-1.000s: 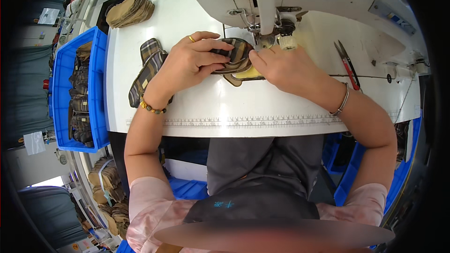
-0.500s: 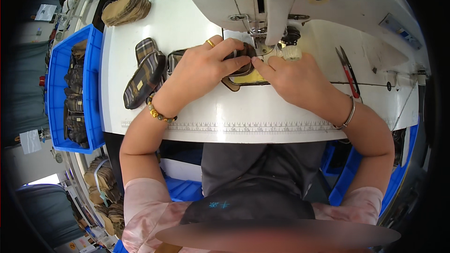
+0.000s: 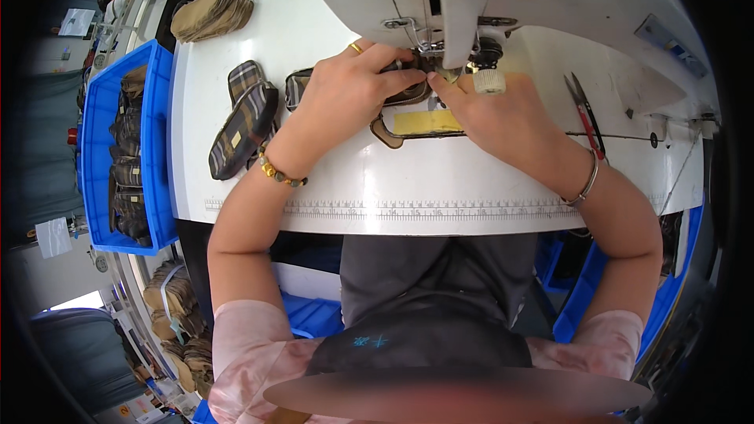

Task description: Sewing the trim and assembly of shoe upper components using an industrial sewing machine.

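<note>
My left hand (image 3: 349, 94) is closed on a dark plaid pouch piece (image 3: 410, 95) with a zipper edge, its thumb and fingers pinching it beneath the sewing machine's (image 3: 456, 16) presser-foot area. Close by, my right hand (image 3: 506, 114) pinches the same piece near its right side, its fingertips nearly meeting the left thumb. The hands and machine head hide much of the piece and the needle point. A tan tab (image 3: 386, 133) and a yellow strip (image 3: 426, 122) lie on the table just below the pouch piece.
More plaid pouches (image 3: 245, 129) lie left of my left hand, with a stack of tan pieces (image 3: 212, 12) farther back. A blue bin (image 3: 161, 188) of plaid pieces stands at the left table edge. Red-and-black thread snips (image 3: 585, 116) lie right; a ruler scale (image 3: 408, 208) runs along the front.
Both hands have shifted slightly away from me, carrying the plaid pouch piece farther under the machine head. More of the yellow strip shows below it.
</note>
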Tool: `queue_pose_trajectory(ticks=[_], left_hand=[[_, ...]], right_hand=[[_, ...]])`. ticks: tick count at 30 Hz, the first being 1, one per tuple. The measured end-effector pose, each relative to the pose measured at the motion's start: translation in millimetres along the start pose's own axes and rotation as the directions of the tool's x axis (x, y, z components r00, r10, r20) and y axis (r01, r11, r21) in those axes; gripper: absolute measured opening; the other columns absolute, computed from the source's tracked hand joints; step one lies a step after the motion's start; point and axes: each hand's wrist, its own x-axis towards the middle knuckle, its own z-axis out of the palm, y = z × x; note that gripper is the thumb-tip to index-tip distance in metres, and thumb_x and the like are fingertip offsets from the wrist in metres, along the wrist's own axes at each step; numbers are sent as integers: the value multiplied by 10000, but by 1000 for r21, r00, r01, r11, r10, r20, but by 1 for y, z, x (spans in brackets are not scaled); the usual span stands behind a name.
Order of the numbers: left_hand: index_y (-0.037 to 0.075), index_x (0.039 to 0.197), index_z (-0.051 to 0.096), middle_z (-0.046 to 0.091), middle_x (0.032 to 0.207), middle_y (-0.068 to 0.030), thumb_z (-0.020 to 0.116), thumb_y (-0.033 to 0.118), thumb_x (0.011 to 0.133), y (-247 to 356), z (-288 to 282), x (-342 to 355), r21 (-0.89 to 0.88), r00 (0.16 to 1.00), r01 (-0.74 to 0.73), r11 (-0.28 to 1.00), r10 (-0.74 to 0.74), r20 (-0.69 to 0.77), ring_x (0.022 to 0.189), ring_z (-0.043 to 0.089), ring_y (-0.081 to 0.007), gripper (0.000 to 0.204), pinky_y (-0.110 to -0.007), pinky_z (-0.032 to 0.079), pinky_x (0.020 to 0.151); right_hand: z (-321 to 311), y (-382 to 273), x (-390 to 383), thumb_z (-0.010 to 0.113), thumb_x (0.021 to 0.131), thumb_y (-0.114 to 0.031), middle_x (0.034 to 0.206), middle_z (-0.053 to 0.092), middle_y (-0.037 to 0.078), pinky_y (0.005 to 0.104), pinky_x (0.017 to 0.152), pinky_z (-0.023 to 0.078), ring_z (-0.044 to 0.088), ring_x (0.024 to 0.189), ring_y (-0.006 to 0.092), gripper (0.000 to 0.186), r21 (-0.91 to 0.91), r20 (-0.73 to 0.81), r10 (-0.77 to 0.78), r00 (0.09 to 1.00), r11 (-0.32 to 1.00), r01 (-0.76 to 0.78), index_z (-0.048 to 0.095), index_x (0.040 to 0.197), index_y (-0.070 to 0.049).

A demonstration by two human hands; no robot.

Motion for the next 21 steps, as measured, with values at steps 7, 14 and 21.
queue_pose_trajectory(ticks=[7,14,21], left_hand=[[190,1026,780,723,1009,19,726,44,709,2,-15,1,2,998,-20,1000,20,59,770,675,-213,354,-329,549,635],[149,972,743,682,921,0,719,101,775,1,-10,-7,117,986,-166,979,162,47,795,666,-173,203,-286,548,607],[112,983,780,701,817,-69,671,-27,783,-9,3,-5,-477,947,305,825,-316,59,671,671,-219,266,-305,549,608]], right_hand=[[4,2,0,620,786,-44,691,649,115,376,523,508,674,618,256,94,76,-56,0,998,997,4,688,845,-70],[7,5,-1,641,843,-115,693,649,108,372,536,513,673,622,257,111,93,-58,15,998,996,-9,722,901,-66],[3,6,-1,624,863,-136,676,642,92,361,532,511,674,618,238,144,28,11,21,1000,999,-21,729,930,-64]])
